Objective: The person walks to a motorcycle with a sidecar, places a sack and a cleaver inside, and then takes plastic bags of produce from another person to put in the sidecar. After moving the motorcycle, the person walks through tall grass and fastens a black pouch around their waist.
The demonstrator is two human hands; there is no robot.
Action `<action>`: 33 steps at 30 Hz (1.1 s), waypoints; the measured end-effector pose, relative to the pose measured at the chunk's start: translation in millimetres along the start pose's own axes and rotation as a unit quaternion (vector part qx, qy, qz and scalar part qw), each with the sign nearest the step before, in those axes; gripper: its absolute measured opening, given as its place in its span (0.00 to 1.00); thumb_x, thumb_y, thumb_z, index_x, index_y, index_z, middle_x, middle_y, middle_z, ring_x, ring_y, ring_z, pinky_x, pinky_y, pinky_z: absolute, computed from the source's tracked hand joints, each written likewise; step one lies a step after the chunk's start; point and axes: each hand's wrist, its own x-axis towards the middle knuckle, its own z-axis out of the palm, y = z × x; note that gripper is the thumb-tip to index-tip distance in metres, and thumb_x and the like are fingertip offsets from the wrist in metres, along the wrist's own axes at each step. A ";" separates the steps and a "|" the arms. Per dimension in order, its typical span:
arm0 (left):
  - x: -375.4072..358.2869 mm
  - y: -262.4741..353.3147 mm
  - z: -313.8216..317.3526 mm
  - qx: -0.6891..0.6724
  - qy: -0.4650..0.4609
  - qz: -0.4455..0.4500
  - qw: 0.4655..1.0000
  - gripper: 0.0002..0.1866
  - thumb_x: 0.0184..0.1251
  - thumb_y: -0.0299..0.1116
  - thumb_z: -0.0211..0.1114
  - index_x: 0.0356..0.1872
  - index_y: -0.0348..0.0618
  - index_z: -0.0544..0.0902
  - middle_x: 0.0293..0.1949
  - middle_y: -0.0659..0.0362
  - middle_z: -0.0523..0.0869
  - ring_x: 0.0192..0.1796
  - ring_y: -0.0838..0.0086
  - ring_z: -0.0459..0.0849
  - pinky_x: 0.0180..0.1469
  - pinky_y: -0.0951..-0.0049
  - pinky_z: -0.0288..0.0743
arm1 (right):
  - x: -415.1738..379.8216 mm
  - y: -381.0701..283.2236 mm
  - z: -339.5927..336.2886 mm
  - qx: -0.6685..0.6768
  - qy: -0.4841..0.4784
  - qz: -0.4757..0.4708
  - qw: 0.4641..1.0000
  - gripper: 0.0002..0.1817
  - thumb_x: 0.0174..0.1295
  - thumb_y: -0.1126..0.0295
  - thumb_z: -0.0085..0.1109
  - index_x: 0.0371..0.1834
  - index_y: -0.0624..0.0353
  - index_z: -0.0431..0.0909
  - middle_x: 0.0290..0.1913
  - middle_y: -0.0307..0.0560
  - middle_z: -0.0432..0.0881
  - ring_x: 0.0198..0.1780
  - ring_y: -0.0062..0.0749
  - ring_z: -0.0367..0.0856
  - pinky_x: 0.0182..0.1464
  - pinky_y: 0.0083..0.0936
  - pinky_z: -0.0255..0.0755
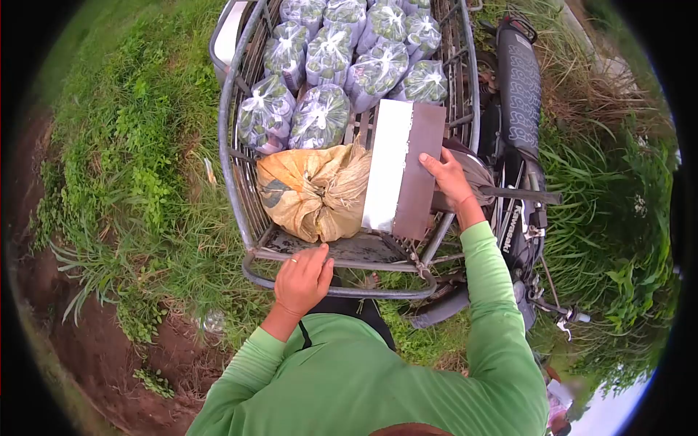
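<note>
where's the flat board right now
In the head view, the flat board stands tilted at the sidecar's right side, under the right hand, beside the yellow sack and below the bagged greens.

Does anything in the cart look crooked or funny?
Yes: the flat board sits tilted, leaning across the sack and cart rail, steadied by the right hand. The bags look neatly packed.

The flat board (401,168) hides part of the sack (313,190); upper bags (342,14) are cut off.
</note>
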 end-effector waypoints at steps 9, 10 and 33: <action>4.9 -2.8 -8.9 0.011 0.004 -0.020 1.000 0.18 0.61 0.31 0.73 0.52 0.41 0.84 0.42 0.59 0.88 0.42 0.67 0.88 0.43 0.69 0.82 | 106.6 115.9 25.2 0.105 -0.053 0.140 0.983 0.31 0.65 0.48 0.69 0.65 0.49 0.72 0.49 0.37 0.85 0.44 0.26 0.87 0.36 0.27 0.85; 3.6 -2.0 -8.7 0.015 0.000 -0.020 1.000 0.19 0.62 0.32 0.72 0.53 0.40 0.84 0.41 0.59 0.88 0.42 0.68 0.87 0.45 0.69 0.81 | 111.7 126.5 24.7 0.106 -0.054 0.144 0.982 0.31 0.65 0.47 0.68 0.65 0.49 0.72 0.50 0.37 0.85 0.45 0.27 0.87 0.37 0.29 0.85; 13.9 1.3 -9.9 0.038 -0.054 -0.036 0.997 0.19 0.54 0.29 0.76 0.48 0.41 0.85 0.39 0.58 0.90 0.40 0.68 0.90 0.36 0.72 0.81 | 224.0 186.9 -7.0 0.144 -0.071 0.135 0.978 0.35 0.67 0.56 0.69 0.75 0.53 0.66 0.62 0.39 0.81 0.57 0.31 0.81 0.55 0.35 0.79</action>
